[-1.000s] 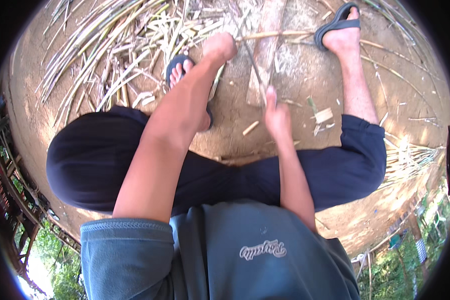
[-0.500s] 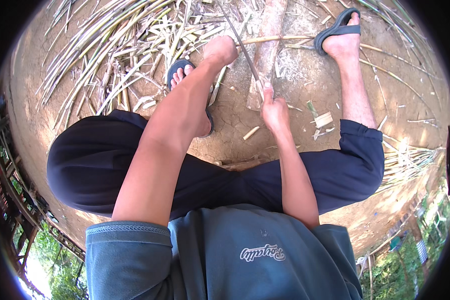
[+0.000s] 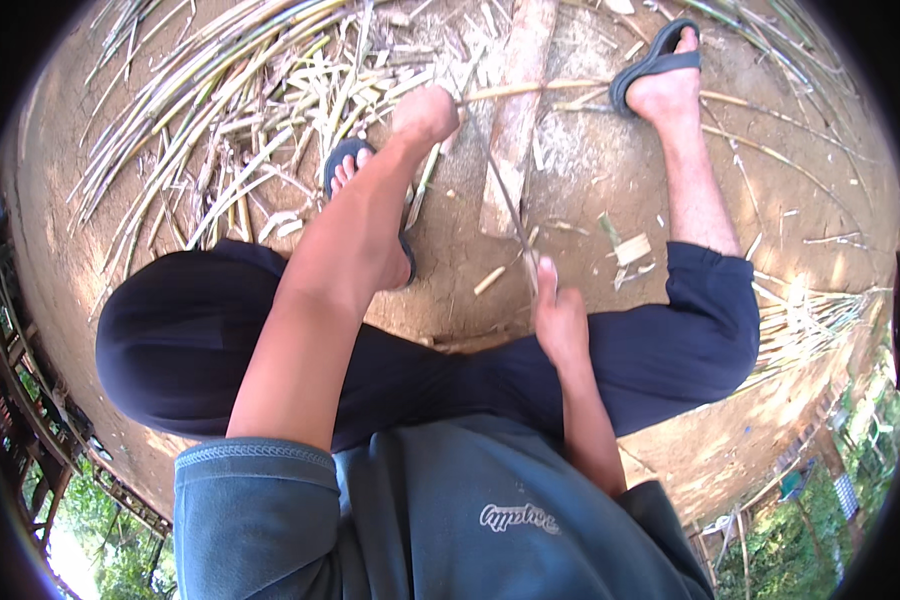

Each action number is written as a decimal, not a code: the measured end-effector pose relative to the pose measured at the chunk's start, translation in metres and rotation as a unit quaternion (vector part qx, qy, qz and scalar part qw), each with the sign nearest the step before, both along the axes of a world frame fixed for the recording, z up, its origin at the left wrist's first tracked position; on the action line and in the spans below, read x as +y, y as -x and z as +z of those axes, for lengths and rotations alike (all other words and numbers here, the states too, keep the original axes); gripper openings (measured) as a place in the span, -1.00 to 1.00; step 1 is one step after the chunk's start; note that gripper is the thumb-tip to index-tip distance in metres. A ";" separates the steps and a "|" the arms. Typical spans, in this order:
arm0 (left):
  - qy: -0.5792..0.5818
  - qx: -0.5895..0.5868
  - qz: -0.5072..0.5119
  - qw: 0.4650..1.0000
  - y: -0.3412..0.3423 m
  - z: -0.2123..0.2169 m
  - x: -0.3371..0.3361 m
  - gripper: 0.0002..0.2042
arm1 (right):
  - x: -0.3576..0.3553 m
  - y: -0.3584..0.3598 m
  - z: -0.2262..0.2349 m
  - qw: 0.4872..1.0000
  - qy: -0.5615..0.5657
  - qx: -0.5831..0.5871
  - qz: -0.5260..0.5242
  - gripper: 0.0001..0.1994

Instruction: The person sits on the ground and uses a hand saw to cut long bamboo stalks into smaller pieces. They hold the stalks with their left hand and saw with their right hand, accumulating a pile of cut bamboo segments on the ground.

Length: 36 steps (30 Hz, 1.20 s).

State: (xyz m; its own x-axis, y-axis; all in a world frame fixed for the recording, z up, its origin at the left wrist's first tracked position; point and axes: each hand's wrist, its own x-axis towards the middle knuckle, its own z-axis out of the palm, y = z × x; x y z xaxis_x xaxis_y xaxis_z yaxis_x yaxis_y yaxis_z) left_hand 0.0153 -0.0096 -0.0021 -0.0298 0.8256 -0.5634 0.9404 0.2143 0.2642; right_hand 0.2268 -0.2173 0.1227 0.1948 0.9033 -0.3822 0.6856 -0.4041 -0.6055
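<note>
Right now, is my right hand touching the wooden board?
Apart. The head view shows bare ground between the right hand and the near end of the wooden board.

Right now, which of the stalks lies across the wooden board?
The yellowish stalk running from the left hand toward the right sandal; it alone crosses the board, the others lying off it.

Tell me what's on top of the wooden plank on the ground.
A stalk crosses over the plank from the left hand; whether it touches is unclear. A thin blade overlaps the plank's near end. The wood beneath both is covered.
</note>
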 end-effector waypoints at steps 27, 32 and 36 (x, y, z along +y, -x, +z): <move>0.042 0.026 0.024 0.999 -0.001 0.009 0.005 -0.70 | 0.098 0.041 -0.042 0.963 0.266 0.029 0.027 -0.26; -0.012 0.061 0.027 0.998 -0.005 0.009 0.002 -0.69 | 0.035 0.011 -0.040 0.993 0.113 0.029 -0.008 -0.19; 0.039 0.027 0.040 0.998 -0.009 0.016 0.006 -0.69 | 0.057 0.025 -0.058 0.991 0.125 -0.035 -0.017 -0.20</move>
State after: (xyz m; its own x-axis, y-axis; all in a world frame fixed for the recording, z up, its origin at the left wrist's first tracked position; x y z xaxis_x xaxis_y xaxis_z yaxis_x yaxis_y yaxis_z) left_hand 0.0242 -0.0039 0.0142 -0.1266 0.7729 -0.6218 0.9320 0.3073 0.1923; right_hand 0.2023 -0.1602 0.0643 0.2583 0.7746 -0.5773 0.7055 -0.5595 -0.4350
